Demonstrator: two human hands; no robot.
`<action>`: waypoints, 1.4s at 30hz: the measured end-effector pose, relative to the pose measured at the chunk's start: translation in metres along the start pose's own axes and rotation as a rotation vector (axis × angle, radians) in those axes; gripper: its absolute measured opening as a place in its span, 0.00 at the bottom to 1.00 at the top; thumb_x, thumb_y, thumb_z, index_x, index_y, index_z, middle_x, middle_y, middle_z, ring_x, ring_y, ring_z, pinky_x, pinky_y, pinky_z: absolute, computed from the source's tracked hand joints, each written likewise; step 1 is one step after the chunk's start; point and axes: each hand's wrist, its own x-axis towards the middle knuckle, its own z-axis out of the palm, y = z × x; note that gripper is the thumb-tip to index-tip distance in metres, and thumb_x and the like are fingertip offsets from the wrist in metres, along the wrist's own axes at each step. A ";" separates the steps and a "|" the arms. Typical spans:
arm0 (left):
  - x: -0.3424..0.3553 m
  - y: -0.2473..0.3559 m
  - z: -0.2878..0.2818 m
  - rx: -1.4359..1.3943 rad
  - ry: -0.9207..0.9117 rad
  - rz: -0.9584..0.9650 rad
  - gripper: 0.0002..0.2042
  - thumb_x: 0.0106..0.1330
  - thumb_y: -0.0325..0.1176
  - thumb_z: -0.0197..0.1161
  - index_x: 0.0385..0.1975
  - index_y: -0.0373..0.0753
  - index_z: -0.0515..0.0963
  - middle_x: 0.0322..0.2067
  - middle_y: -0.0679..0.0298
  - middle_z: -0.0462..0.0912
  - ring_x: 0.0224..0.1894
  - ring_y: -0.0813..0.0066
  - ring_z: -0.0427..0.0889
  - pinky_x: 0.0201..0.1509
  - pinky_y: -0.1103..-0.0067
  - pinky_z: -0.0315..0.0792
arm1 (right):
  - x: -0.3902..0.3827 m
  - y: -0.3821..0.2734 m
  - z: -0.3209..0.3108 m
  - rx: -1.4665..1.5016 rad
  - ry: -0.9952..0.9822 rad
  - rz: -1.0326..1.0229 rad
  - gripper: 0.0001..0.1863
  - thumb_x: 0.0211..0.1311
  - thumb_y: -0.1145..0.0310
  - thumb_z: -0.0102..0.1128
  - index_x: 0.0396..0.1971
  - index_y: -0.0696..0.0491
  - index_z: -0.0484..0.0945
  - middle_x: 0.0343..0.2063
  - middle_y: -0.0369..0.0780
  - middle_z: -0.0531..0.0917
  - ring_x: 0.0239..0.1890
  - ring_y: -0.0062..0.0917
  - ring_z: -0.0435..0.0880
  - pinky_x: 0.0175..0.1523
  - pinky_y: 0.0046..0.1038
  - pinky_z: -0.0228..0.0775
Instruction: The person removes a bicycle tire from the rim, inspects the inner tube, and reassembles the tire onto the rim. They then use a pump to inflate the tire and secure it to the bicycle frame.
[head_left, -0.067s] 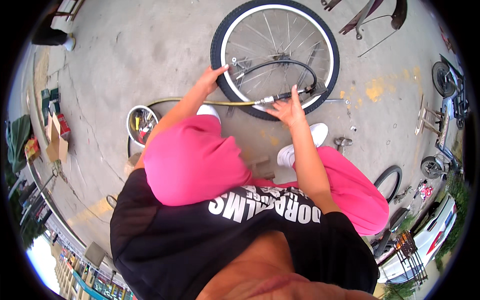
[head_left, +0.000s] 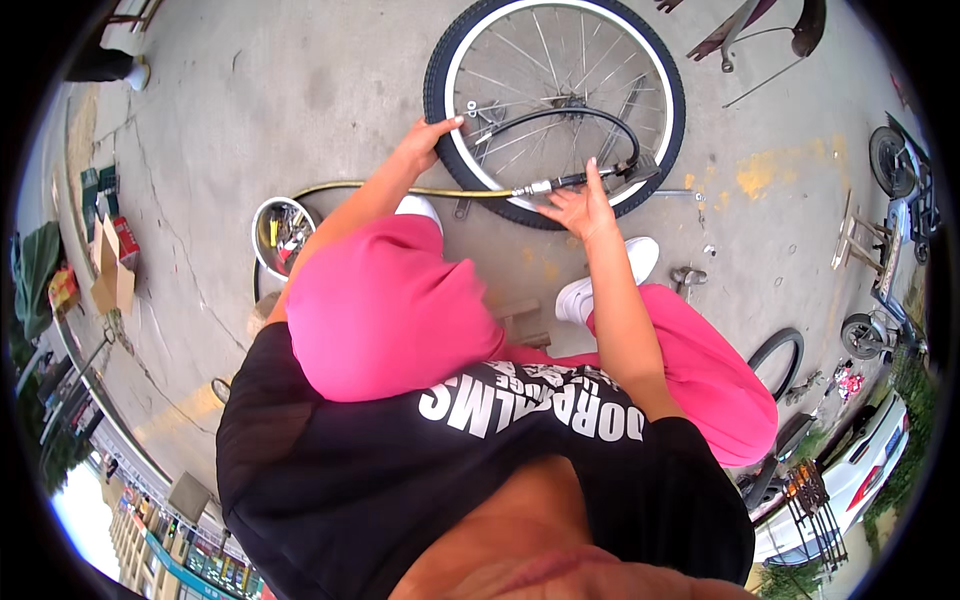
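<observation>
A bicycle wheel [head_left: 683, 110] with a black tyre, white rim and thin spokes lies in front of me. My left hand [head_left: 425, 143] grips its left side, thumb over the tyre and the other fingers mostly hidden. An air inflator [head_left: 572, 181] with a metal fitting rests across the wheel's near part. From it a short black hose [head_left: 560, 113] curves over the spokes, and a yellowish air hose [head_left: 400, 189] runs off left. Beside the inflator, my right hand [head_left: 585, 208] is open with fingers spread; whether it touches the inflator or tyre I cannot tell.
A pail of tools [head_left: 257, 243] stands to the left, with an open cardboard box [head_left: 106, 265] beyond. Bicycle fork parts [head_left: 735, 35] lie at the far right. A metal tool [head_left: 687, 278] is beside my right shoe [head_left: 575, 300]. Scooters [head_left: 893, 215] stand farther right.
The whole view has shifted slightly, so ground items sit a little higher in the picture. Both hands keep nearly the same places at the wheel.
</observation>
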 end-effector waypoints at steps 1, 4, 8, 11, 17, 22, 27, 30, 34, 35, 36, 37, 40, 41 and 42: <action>-0.003 -0.005 -0.001 -0.026 0.005 -0.002 0.12 0.54 0.30 0.68 0.36 0.39 0.75 0.30 0.62 0.81 0.34 0.69 0.80 0.42 0.70 0.76 | -0.001 -0.001 0.000 -0.008 -0.016 0.008 0.62 0.46 0.39 0.65 0.66 0.54 0.33 0.65 0.56 0.43 0.68 0.48 0.46 0.62 0.61 0.47; 0.000 -0.009 -0.001 -0.058 0.019 0.032 0.11 0.52 0.28 0.69 0.33 0.38 0.75 0.27 0.62 0.81 0.31 0.69 0.80 0.38 0.71 0.76 | -0.002 -0.002 0.001 0.075 0.027 0.010 0.58 0.47 0.46 0.68 0.66 0.53 0.36 0.64 0.57 0.49 0.66 0.48 0.51 0.62 0.59 0.50; 0.001 -0.011 -0.003 -0.035 0.000 0.035 0.11 0.52 0.29 0.68 0.33 0.39 0.75 0.27 0.61 0.81 0.31 0.70 0.80 0.39 0.71 0.76 | -0.006 0.000 -0.003 0.093 -0.021 0.018 0.48 0.51 0.50 0.67 0.63 0.52 0.46 0.61 0.55 0.56 0.63 0.47 0.58 0.62 0.58 0.50; -0.001 -0.008 0.006 -0.063 0.025 0.051 0.09 0.51 0.26 0.68 0.31 0.36 0.76 0.23 0.60 0.80 0.27 0.70 0.79 0.33 0.74 0.75 | -0.007 0.002 -0.003 0.104 -0.013 -0.010 0.43 0.52 0.51 0.66 0.61 0.53 0.51 0.59 0.55 0.59 0.63 0.47 0.59 0.62 0.59 0.51; 0.000 -0.009 0.005 -0.061 0.034 0.085 0.10 0.50 0.27 0.69 0.31 0.36 0.75 0.24 0.60 0.80 0.27 0.70 0.79 0.34 0.74 0.76 | -0.009 0.004 -0.003 0.092 -0.028 -0.015 0.41 0.52 0.53 0.66 0.59 0.55 0.54 0.59 0.54 0.59 0.63 0.49 0.58 0.62 0.59 0.51; 0.001 -0.010 0.003 -0.067 0.026 0.062 0.11 0.51 0.28 0.69 0.31 0.36 0.74 0.25 0.60 0.80 0.28 0.70 0.79 0.34 0.73 0.76 | -0.011 0.008 -0.002 0.116 -0.048 -0.034 0.42 0.53 0.52 0.65 0.60 0.57 0.53 0.59 0.54 0.59 0.62 0.51 0.58 0.63 0.58 0.51; 0.009 -0.011 -0.008 -0.076 -0.035 0.016 0.11 0.53 0.30 0.69 0.33 0.36 0.75 0.26 0.60 0.81 0.30 0.70 0.80 0.38 0.73 0.76 | -0.008 0.012 -0.001 0.092 -0.029 -0.079 0.52 0.51 0.51 0.65 0.63 0.63 0.41 0.60 0.56 0.58 0.63 0.51 0.57 0.62 0.58 0.53; 0.010 -0.016 -0.009 -0.142 0.012 0.018 0.14 0.58 0.36 0.67 0.37 0.35 0.74 0.31 0.58 0.81 0.33 0.67 0.80 0.40 0.71 0.76 | -0.010 0.020 -0.003 0.139 0.011 -0.054 0.43 0.49 0.52 0.67 0.57 0.59 0.53 0.56 0.53 0.64 0.60 0.50 0.62 0.61 0.59 0.54; 0.015 -0.021 -0.007 -0.163 0.040 0.015 0.17 0.60 0.39 0.64 0.43 0.36 0.71 0.35 0.56 0.80 0.37 0.63 0.80 0.43 0.67 0.76 | -0.002 0.013 -0.008 0.183 0.019 -0.066 0.35 0.48 0.54 0.68 0.53 0.52 0.62 0.51 0.49 0.69 0.58 0.50 0.65 0.60 0.61 0.53; 0.016 -0.023 -0.011 -0.168 0.046 0.041 0.17 0.60 0.40 0.64 0.43 0.37 0.71 0.35 0.56 0.80 0.37 0.62 0.80 0.44 0.67 0.76 | -0.003 0.013 -0.005 0.187 0.017 -0.060 0.35 0.49 0.55 0.68 0.54 0.52 0.62 0.52 0.50 0.69 0.58 0.50 0.65 0.61 0.60 0.52; 0.020 -0.025 -0.017 -0.167 0.027 0.054 0.17 0.60 0.41 0.64 0.43 0.38 0.71 0.35 0.57 0.80 0.38 0.62 0.80 0.44 0.66 0.76 | -0.003 0.011 -0.002 0.183 0.004 -0.062 0.35 0.49 0.55 0.67 0.54 0.52 0.62 0.52 0.50 0.68 0.59 0.50 0.64 0.62 0.59 0.52; 0.020 -0.026 -0.020 -0.162 0.016 0.064 0.17 0.60 0.41 0.65 0.43 0.38 0.71 0.35 0.57 0.80 0.38 0.62 0.80 0.45 0.66 0.76 | -0.003 0.012 -0.003 0.182 -0.009 -0.056 0.35 0.50 0.55 0.67 0.55 0.52 0.62 0.53 0.50 0.68 0.59 0.50 0.64 0.62 0.59 0.51; 0.020 -0.023 -0.021 -0.139 0.003 0.040 0.17 0.59 0.42 0.65 0.42 0.39 0.72 0.35 0.58 0.80 0.38 0.64 0.80 0.44 0.67 0.76 | -0.001 0.011 -0.003 0.190 -0.022 -0.080 0.33 0.50 0.56 0.67 0.53 0.53 0.64 0.51 0.49 0.68 0.57 0.47 0.65 0.61 0.60 0.50; 0.020 -0.026 -0.017 -0.134 -0.002 0.025 0.17 0.59 0.42 0.65 0.41 0.40 0.72 0.35 0.59 0.80 0.38 0.64 0.80 0.44 0.67 0.76 | -0.005 0.012 -0.006 0.163 -0.038 -0.097 0.36 0.50 0.54 0.67 0.55 0.54 0.62 0.52 0.49 0.67 0.58 0.48 0.64 0.62 0.59 0.50; 0.019 -0.026 -0.015 -0.129 0.005 0.025 0.17 0.59 0.43 0.65 0.41 0.40 0.72 0.34 0.59 0.80 0.38 0.65 0.80 0.44 0.68 0.76 | -0.005 0.012 -0.005 0.156 -0.029 -0.091 0.38 0.50 0.53 0.67 0.57 0.54 0.60 0.53 0.50 0.67 0.58 0.48 0.64 0.62 0.58 0.50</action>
